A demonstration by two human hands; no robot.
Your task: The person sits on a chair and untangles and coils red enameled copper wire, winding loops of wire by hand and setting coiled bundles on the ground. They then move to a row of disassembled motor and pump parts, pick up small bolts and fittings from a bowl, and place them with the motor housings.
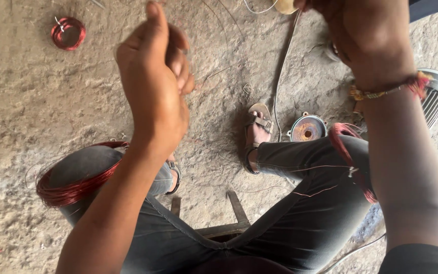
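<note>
I see my left hand point(155, 83) pinched shut on a hair-thin copper wire point(214, 20) that arcs up and to the right. My right hand point(366, 35) is cropped, so I cannot tell its grip. Glossy red enamelled wire coils loop round my left knee point(77, 190) and right knee point(353, 162) above the rough concrete floor point(16, 111).

I am looking down at a rough motor-repair workshop: coils of red enamelled copper wire point(67, 33) are lying on the bare, cracked concrete floor point(26, 111), beside a rusty round metal motor end cover point(307, 128).
</note>
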